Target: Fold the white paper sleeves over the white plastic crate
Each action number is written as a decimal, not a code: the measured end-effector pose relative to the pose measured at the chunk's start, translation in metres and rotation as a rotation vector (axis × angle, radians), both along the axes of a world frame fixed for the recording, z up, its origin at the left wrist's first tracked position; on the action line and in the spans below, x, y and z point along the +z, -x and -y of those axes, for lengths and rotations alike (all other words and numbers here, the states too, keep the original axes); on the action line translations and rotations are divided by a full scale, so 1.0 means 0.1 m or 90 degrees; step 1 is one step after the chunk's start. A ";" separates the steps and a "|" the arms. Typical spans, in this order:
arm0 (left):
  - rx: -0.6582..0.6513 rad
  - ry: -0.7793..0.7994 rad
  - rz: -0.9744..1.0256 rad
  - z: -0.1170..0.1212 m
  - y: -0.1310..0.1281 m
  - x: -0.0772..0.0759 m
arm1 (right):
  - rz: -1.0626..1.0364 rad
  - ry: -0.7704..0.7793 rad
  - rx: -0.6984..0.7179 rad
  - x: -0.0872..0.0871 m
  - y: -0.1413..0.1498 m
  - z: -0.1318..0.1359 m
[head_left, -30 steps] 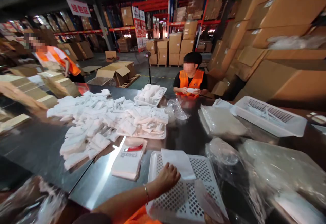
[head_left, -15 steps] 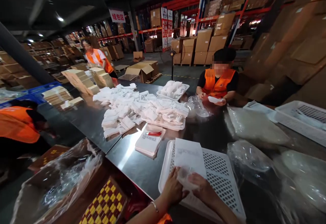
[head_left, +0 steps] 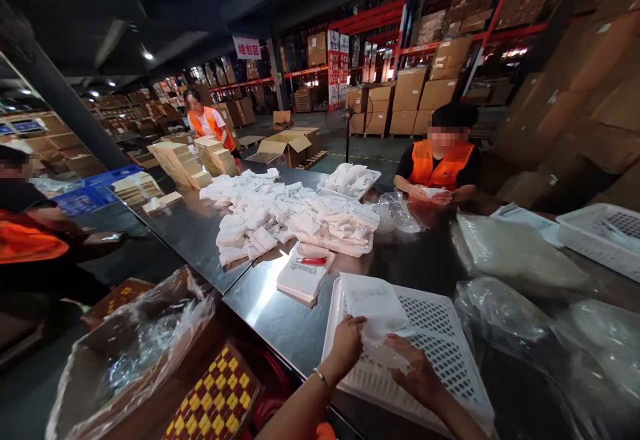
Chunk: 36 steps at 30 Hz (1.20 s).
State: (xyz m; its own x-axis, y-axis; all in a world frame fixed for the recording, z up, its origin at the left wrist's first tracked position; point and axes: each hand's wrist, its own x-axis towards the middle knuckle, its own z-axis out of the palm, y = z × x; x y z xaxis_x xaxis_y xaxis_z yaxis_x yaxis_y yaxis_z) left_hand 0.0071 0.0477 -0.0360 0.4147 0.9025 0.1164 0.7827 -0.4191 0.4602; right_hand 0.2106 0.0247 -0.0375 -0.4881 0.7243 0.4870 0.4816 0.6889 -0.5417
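Observation:
A white plastic basket [head_left: 453, 333] with a lattice bottom stands in front of me, and a thin white sheet [head_left: 375, 300] with faint print lies over its left part. My left hand [head_left: 346, 343] grips the sheet's near left edge, fingers curled onto it. On the right, my right hand [head_left: 416, 365] has its thumb and fingers closed on a translucent, filmy piece [head_left: 383, 353] at the sheet's near end. What that piece is, I cannot make out. Beyond the basket sits a stack of printed white sheets [head_left: 303, 280] with a red-handled cutter [head_left: 313, 261] on top.
A heap of small white wrapped packets [head_left: 280, 213] covers the middle of the metal table [head_left: 265, 313]. Clear plastic bags [head_left: 505, 313] lie to the right. An open carton [head_left: 75, 373] lined with plastic stands at lower left. Across the table, a person in an orange vest [head_left: 440, 163] handles something white.
The sheet's upright far part has bent down toward me, and my left hand has moved up along its edge. The view has shifted left. The person at far left has straightened up.

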 end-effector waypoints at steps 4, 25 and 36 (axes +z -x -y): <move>-0.016 0.013 -0.019 -0.01 0.05 0.02 | 0.013 0.040 -0.024 -0.04 -0.05 -0.05; 0.118 -0.373 0.154 0.45 -0.25 -0.20 | 0.306 -0.325 -0.205 -0.12 0.31 -0.34; 0.106 -0.008 -0.214 -0.28 -0.19 0.60 | 0.300 -0.379 -0.192 -0.17 0.27 -0.43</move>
